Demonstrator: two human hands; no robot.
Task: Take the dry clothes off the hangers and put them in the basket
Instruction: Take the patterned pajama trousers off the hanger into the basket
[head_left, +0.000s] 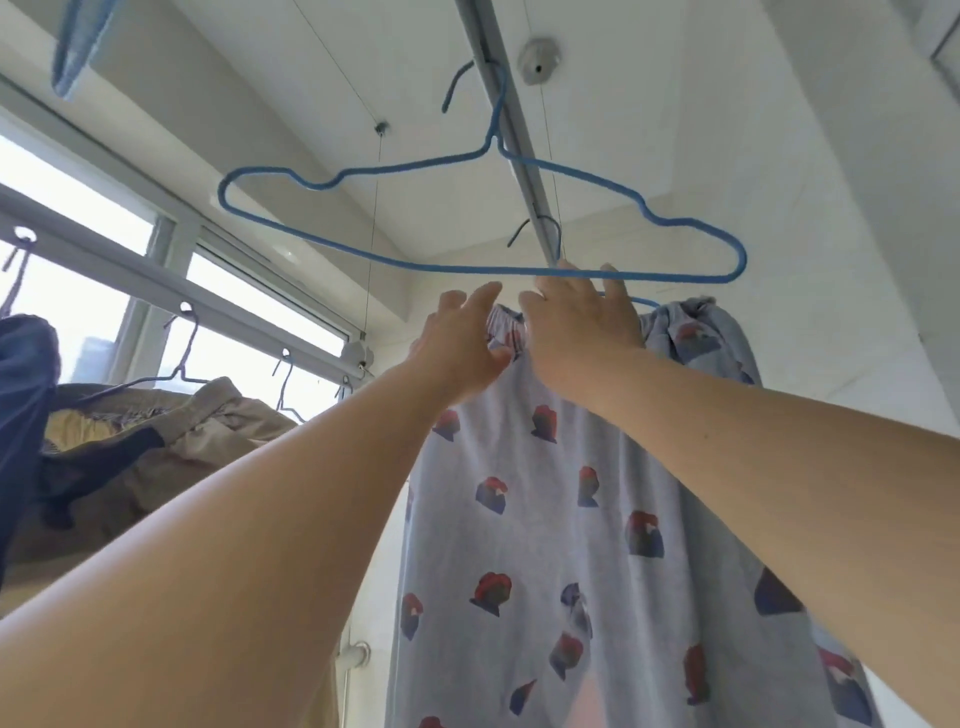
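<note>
While both bare forearms reach upward, the left hand (457, 348) lies with relaxed, spread fingers against the gathered elastic waistband of the pale blue printed garment (571, 519), and the right hand (576, 322) rests flat and open-fingered on that soft, red-and-navy-patterned cloth, which hangs from its hanger. Just above, an empty blue hanger (467, 208), thin and textured, hooks onto the metal rail (511, 130). Leftward, a crumpled khaki garment (171, 431) hangs by the window (78, 218).
</note>
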